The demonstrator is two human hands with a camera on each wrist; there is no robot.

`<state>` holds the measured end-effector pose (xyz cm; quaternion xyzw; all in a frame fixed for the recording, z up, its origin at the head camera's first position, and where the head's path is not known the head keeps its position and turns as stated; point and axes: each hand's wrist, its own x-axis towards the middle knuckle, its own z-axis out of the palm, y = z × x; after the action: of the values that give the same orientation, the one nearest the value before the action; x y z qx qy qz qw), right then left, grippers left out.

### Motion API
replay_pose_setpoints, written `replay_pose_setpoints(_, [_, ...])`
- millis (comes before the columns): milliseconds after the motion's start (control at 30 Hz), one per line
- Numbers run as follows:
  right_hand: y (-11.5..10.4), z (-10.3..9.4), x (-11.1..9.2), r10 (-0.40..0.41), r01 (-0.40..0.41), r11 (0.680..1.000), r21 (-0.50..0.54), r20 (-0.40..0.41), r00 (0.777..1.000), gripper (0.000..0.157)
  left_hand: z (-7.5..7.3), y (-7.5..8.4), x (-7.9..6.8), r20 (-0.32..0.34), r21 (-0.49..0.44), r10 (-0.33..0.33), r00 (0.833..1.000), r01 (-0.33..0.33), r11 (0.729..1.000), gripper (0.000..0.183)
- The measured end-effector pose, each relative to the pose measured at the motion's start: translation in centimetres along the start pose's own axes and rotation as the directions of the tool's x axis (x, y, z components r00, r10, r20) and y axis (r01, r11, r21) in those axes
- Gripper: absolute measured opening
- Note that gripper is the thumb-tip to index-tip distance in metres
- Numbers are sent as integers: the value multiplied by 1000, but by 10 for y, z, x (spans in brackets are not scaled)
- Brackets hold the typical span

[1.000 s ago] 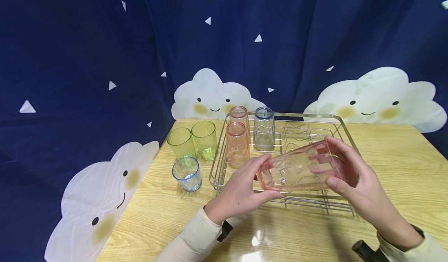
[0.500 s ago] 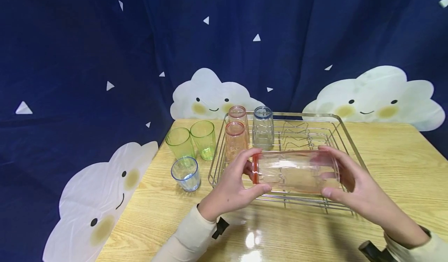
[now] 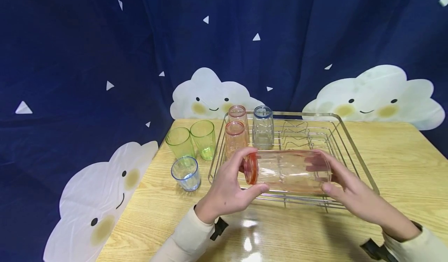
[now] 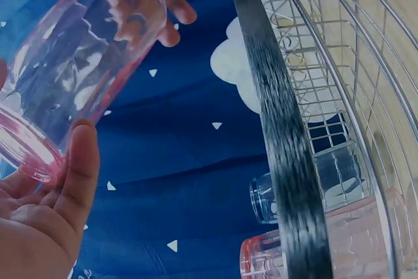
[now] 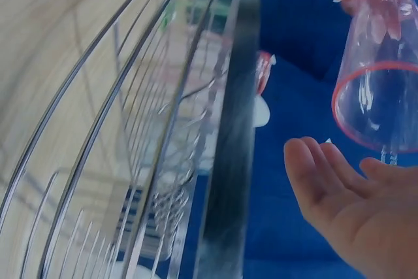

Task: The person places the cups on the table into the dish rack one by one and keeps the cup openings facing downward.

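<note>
Inscriptions: none legible on the wire rack, the tumblers standing in it, the pink glass near its front edge, the glasses left of it, or the curtain behind it.

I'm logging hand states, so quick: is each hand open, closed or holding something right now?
Left hand: holding the pink glass by one end.
Right hand: at the glass's other end; whether it grips cannot be told.
</note>
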<state>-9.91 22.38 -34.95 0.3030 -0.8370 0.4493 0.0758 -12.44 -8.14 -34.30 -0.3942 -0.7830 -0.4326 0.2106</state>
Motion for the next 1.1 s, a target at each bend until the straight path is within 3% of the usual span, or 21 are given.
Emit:
replay_pose_setpoints(167, [12, -10, -4, -12, 11, 1000, -13, -67, 998, 61, -2, -2, -1, -27, 14, -21, 999, 21, 1000, 73])
replay_pose_setpoints(300, [23, -21, -8, -12, 18, 999, 44, -139, 990, 52, -6, -4, -2, -50, 22, -42, 998, 43, 999, 71])
replay_pose_setpoints(433, [33, -29, -15, 46, -43, 999, 20, -188, 981, 50, -8, -5, -3, -55, 13, -65, 996, 66, 998, 71])
replay_pose_setpoints(533, [39, -32, -20, 123, -144, 987, -74, -237, 964, 50, -9, -6, -4, -54, 20, -90, 994, 92, 996, 72])
replay_pose_setpoints(633, [46, -37, -24, 209, -258, 955, -142, -293, 933, 50, -10, -6, -5, -65, 36, -107, 992, 110, 993, 72])
replay_pose_setpoints(767, [56, -42, -25, 340, -422, 882, -209, -335, 879, 58, -12, -7, -6, -74, 37, -133, 988, 136, 990, 71])
replay_pose_setpoints(967, [78, -44, -23, 498, -541, 785, -301, -213, 841, 74, -12, -9, -8, -70, 31, -145, 987, 147, 989, 72])
replay_pose_setpoints(1100, [88, -43, -23, 537, -560, 766, -315, -165, 827, 76, -11, -10, -8, -66, 39, -149, 987, 151, 988, 73])
